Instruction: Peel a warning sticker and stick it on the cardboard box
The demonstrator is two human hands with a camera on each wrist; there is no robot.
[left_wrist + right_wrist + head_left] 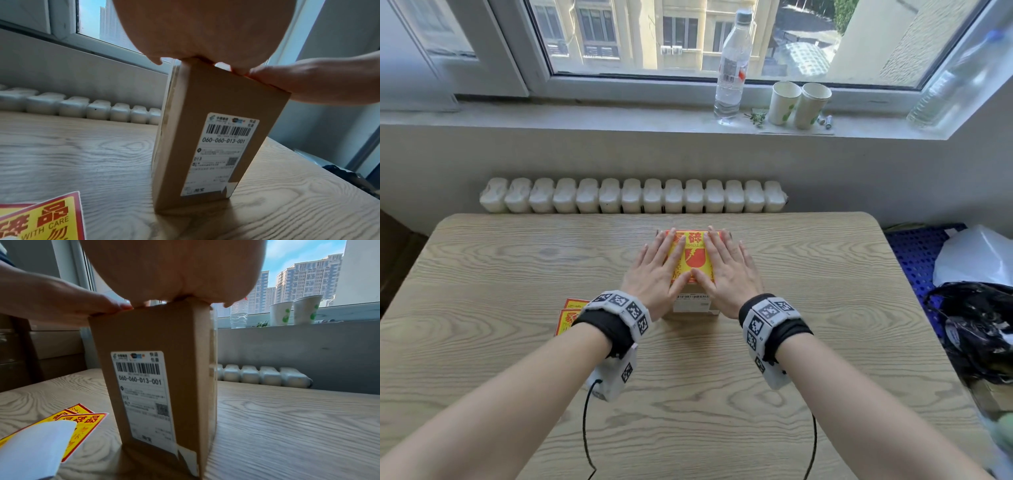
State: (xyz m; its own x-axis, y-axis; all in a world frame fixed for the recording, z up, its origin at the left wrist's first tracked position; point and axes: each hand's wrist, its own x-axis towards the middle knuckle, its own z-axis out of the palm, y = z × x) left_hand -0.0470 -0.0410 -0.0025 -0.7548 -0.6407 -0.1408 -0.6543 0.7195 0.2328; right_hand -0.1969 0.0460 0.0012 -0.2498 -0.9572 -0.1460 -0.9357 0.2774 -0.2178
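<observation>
Left hand (654, 270) and right hand (729, 270), fingers flat and released, press warning sticker (690, 255) onto cardboard box (205, 146) top; box upright on surface (517, 274).

sticker (690, 257) atop box (693, 303); spare stickers (567, 317) left of box.

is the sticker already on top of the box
Yes, the yellow and red sticker lies on the box top, with both hands pressing flat.
</observation>
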